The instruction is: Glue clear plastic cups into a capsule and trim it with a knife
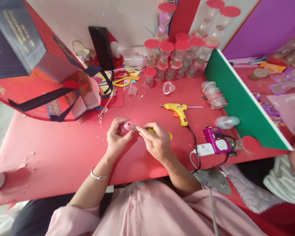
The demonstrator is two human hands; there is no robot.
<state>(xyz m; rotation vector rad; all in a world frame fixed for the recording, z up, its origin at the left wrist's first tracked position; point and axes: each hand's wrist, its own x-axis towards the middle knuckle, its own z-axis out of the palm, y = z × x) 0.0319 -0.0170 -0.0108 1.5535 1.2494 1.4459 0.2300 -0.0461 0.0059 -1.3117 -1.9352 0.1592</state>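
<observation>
My left hand (119, 136) is closed around a small clear plastic cup (126, 127), which looks pinkish against the red table. A small reddish hole or mark shows on the cup's face. In my right hand (158, 142) is a yellow-handled craft knife (151, 130), its grey blade touching or very close to the cup near my left thumb. Most of the knife's handle is hidden by my fingers; a yellow end shows past the hand. Beyond my hands, a yellow glue gun (177, 108) lies with a glue stick in its back. Another clear cup (168, 88) lies tipped over.
Several hourglass-shaped cup pairs with red discs (166, 46) stand at the back. A green divider (243, 98) edges the right, near stacked cups (214, 95) and a purple power strip (216, 140). A red bag (46, 85), phone (101, 47) and yellow-handled scissors (123, 81) are left.
</observation>
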